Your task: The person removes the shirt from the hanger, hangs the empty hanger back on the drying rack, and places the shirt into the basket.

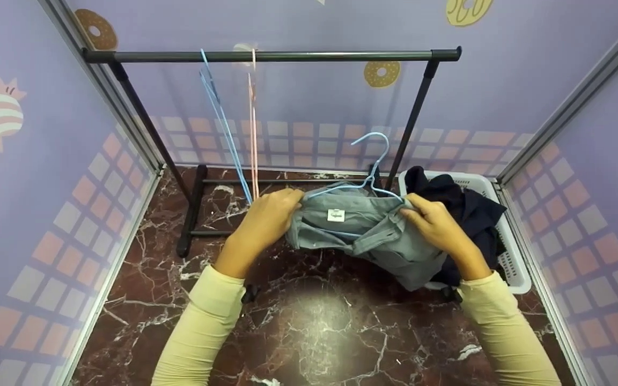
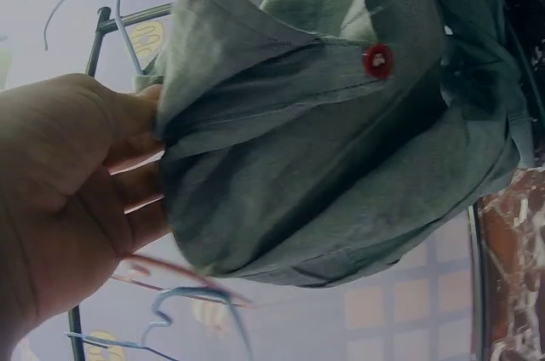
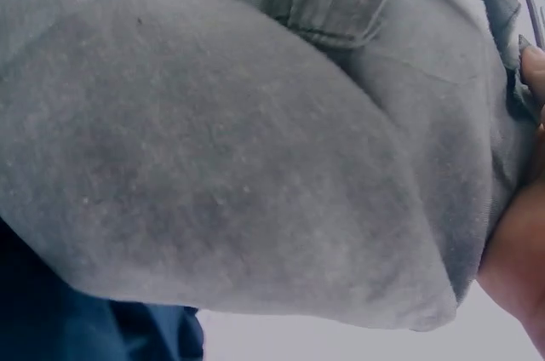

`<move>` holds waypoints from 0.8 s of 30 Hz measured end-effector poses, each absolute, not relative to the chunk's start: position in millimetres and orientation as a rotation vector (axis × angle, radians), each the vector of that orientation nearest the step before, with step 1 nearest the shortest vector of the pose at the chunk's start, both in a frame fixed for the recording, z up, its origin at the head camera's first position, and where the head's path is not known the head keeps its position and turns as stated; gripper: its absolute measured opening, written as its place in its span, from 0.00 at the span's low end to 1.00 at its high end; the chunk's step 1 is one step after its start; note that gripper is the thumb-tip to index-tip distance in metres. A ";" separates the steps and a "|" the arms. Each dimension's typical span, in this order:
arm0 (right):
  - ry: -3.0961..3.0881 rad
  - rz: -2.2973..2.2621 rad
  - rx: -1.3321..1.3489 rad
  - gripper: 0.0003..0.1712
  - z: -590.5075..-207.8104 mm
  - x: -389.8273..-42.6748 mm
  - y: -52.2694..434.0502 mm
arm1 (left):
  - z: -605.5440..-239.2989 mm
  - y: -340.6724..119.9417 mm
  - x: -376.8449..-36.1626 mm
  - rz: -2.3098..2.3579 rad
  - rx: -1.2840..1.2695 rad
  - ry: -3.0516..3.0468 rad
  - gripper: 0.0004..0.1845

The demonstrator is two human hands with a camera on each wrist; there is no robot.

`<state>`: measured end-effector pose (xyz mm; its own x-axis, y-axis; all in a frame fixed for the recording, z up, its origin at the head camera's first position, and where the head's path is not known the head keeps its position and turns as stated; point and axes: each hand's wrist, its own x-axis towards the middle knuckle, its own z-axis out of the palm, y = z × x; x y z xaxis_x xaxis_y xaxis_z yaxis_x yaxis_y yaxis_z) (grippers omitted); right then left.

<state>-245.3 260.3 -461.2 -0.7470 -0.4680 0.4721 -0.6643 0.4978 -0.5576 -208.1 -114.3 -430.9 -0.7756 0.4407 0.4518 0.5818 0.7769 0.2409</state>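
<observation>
While in both grips (image 1: pixel 270 215) (image 1: pixel 436 222) — garment (image 1: pixel 368 238), edges well apart from rail (image 1: pixel 330 56).

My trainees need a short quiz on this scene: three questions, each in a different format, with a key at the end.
1. Multiple choice: what colour is the hanger in the garment that the left hand and right hand grip?
A) pink
B) blue
C) white

2. True or false: that hanger's hook is over the rail.

3. Fill in: dark clothing lies in the white ____.

Key:
1. B) blue
2. False; the hook is free of the rail.
3. basket
</observation>
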 end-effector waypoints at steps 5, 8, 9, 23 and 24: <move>-2.502 1.109 0.958 0.07 -470.3 -244.7 261.8 | -442.4 -109.9 -206.0 -0.563 -0.733 -2.554 0.06; -2.501 1.113 0.959 0.07 -472.7 -244.0 263.0 | -447.9 -107.1 -204.4 -0.613 -0.725 -2.519 0.07; -2.499 1.114 0.964 0.07 -473.1 -243.7 263.1 | -450.0 -106.3 -203.9 -0.631 -0.722 -2.507 0.08; -2.501 1.052 1.052 0.10 -479.2 -239.3 263.9 | -477.4 -102.8 -198.5 -0.783 -0.722 -2.409 0.11; -2.503 1.050 1.053 0.10 -479.5 -238.9 264.2 | -478.2 -103.4 -198.4 -0.788 -0.728 -2.415 0.11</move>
